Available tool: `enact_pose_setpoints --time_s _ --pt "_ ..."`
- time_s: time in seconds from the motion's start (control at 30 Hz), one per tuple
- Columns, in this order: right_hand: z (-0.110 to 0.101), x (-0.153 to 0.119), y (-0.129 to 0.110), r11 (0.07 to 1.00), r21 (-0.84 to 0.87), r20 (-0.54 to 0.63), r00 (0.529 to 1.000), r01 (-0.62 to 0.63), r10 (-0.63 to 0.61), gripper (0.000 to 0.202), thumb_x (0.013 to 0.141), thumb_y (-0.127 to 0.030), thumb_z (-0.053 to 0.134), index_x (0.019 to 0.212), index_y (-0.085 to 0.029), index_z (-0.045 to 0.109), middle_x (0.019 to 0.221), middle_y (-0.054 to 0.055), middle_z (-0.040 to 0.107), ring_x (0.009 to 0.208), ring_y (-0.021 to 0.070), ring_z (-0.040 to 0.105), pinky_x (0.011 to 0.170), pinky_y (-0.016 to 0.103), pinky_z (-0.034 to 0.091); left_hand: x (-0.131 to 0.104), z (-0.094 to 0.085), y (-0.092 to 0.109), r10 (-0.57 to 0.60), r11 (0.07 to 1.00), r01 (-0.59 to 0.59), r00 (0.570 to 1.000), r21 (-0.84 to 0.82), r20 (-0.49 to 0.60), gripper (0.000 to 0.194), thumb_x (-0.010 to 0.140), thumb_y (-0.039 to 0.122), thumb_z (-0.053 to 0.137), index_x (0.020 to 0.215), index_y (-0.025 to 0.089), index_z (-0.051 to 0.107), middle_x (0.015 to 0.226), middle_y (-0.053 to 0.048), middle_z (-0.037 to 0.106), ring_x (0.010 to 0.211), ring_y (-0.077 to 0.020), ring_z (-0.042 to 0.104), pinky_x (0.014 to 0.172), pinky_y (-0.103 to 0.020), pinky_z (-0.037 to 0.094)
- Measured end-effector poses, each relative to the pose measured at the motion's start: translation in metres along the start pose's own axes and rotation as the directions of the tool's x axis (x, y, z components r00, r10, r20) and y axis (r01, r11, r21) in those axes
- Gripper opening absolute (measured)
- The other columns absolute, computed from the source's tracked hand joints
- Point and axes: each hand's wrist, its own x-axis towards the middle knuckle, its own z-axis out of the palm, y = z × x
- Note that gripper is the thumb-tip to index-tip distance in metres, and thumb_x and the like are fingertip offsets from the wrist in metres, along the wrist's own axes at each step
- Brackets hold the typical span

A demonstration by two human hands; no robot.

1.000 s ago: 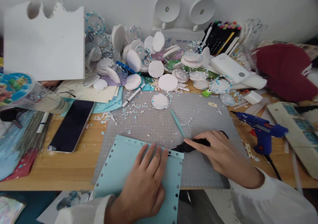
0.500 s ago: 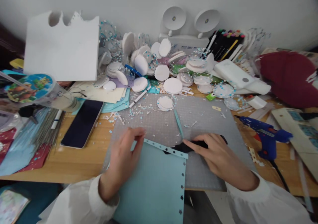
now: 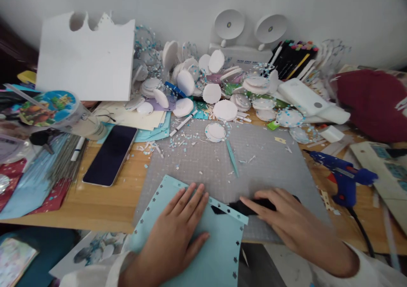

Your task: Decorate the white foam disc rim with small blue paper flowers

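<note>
A light blue sheet of paper (image 3: 219, 249), with star-shaped holes punched along its edges, lies over the front of the grey cutting mat (image 3: 190, 160). My left hand (image 3: 181, 227) presses flat on the sheet, fingers spread. A narrow star-punched strip (image 3: 233, 213) runs along the sheet's far right edge. Closed around the handle of a black craft knife (image 3: 251, 206), my right hand (image 3: 282, 219) rests at the mat's right side. The knife passes beneath the strip, and its dark pointed tip shows on the sheet. Beyond them lies a thin teal paper sliver (image 3: 232, 157).
A blue glue gun (image 3: 345, 172) and its cord lie on the right. On the left are a phone (image 3: 110, 155), a tilted drink cup (image 3: 85, 119) and thin wires (image 3: 68, 164). White discs (image 3: 225, 110) pile up at the back, before a twin-headed lamp (image 3: 229, 24).
My left hand has come down from a raised curl to lie flat on the sheet. The strip, knife and right hand sit lower in view, and the view has shifted slightly.
</note>
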Motion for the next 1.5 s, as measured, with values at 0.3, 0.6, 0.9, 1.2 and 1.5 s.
enact_pose_setpoints --time_s 0.3,0.6,0.9,1.2,1.5 --pt "0.006 0.01 -0.01 1.0 -0.001 0.004 1.0 -0.023 0.023 0.062 0.086 -0.002 0.036 0.142 -0.027 0.041 0.11 0.011 0.058 0.096 0.0222 0.056 0.083 0.04 0.051 -0.002 0.001 0.0 0.009 0.999 -0.01 1.0 -0.038 -0.018 0.065 0.095 0.042 0.045 0.15 0.014 0.023 0.155 -0.008 0.028 0.144 -0.0258 0.024 0.114 -0.041 0.03" --pt "0.005 0.01 -0.004 1.0 -0.018 0.007 1.0 -0.016 0.016 0.066 0.083 0.001 0.035 0.143 -0.029 0.04 0.11 0.01 0.057 0.097 0.0218 0.055 0.083 0.04 0.051 -0.004 0.002 -0.001 0.011 1.0 -0.011 1.0 -0.004 0.011 0.066 0.095 0.043 0.044 0.15 0.013 0.023 0.156 -0.008 0.025 0.144 -0.0265 0.022 0.114 -0.041 0.029" --pt "0.012 0.039 -0.015 0.998 -0.049 -0.066 0.997 0.036 -0.039 0.061 0.082 0.001 0.037 0.138 -0.022 0.047 0.105 0.013 0.058 0.092 0.024 0.055 0.076 0.041 0.05 -0.004 0.001 0.0 0.008 1.0 -0.007 1.0 -0.023 0.025 0.068 0.094 0.042 0.046 0.15 0.012 0.022 0.157 -0.01 0.023 0.145 -0.0282 0.021 0.114 -0.042 0.029" --pt "0.006 0.01 -0.018 0.99 -0.133 -0.067 0.996 0.048 -0.057 0.04 0.098 -0.026 0.035 0.135 -0.018 0.049 0.101 0.011 0.06 0.086 0.0213 0.058 0.075 0.037 0.052 0.001 -0.003 -0.001 0.14 0.99 -0.138 0.988 -0.041 0.065 0.065 0.092 0.035 0.049 0.149 0.015 0.024 0.157 -0.007 0.023 0.145 -0.024 0.022 0.115 -0.038 0.028" --pt "0.005 0.004 -0.007 0.994 -0.11 -0.091 0.996 0.0 -0.01 0.042 0.1 -0.026 0.028 0.136 -0.024 0.049 0.098 0.009 0.06 0.084 0.018 0.06 0.073 0.032 0.053 0.0 0.009 -0.006 -0.059 0.985 0.082 0.986 0.151 -0.155 0.094 0.078 0.07 0.051 0.143 0.004 0.036 0.15 -0.022 0.034 0.139 -0.0355 0.03 0.11 -0.043 0.023"
